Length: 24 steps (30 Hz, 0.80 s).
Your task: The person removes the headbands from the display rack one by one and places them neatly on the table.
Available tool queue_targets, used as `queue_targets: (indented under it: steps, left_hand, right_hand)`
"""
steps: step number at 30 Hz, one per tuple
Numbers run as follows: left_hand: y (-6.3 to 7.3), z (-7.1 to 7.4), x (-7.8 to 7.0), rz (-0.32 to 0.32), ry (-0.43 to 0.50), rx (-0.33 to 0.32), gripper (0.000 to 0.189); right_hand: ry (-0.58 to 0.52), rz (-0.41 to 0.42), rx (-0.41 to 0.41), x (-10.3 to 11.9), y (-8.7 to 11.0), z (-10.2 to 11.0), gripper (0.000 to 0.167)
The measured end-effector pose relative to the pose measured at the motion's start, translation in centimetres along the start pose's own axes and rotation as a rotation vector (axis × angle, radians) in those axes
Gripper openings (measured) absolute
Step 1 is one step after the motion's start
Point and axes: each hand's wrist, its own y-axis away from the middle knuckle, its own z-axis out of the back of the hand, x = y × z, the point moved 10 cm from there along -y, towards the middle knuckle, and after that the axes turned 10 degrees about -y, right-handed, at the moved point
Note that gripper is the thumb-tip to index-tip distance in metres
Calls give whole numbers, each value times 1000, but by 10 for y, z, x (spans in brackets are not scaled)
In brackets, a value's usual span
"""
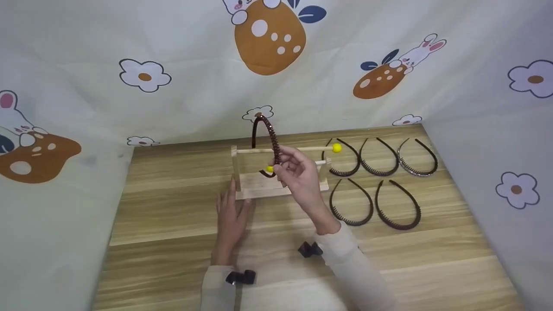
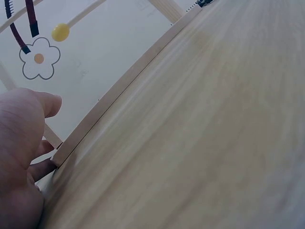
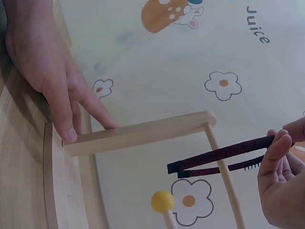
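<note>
A wooden stand (image 1: 259, 193) with two horizontal rods tipped with yellow balls sits on the table. My right hand (image 1: 302, 179) pinches a dark toothed headband (image 1: 274, 140) along one side, its arch raised above the upper rod (image 1: 306, 149). In the right wrist view, the headband's two black-tipped ends (image 3: 176, 168) straddle that rod. At the stand's left end, my left hand (image 1: 231, 218) rests with extended fingers against the upright post (image 3: 138, 135) and base. Its thumb stands apart from the wood in the left wrist view.
To the right of the stand lie several more headbands (image 1: 419, 211) in two rows, one with a sparkly band (image 1: 417, 172). A patterned cloth (image 1: 194, 99) hangs behind and beside the wood-grain table (image 1: 164, 259). Black straps with small devices (image 1: 242, 277) sit at both wrists.
</note>
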Motion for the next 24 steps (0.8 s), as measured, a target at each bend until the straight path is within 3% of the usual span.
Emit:
queue_targets:
  steps: [9,16,24]
  left_hand:
    - [1,-1,1,21,5,13,77]
    - [0,0,0,1,-11,0,78]
    - [0,1,0,-8,5,-6,77]
  right_hand:
    - [2,36,-3,10,1,7,43]
    - [18,86,-7,18,1,15,40]
    - [39,70,-29,22,1,25,38]
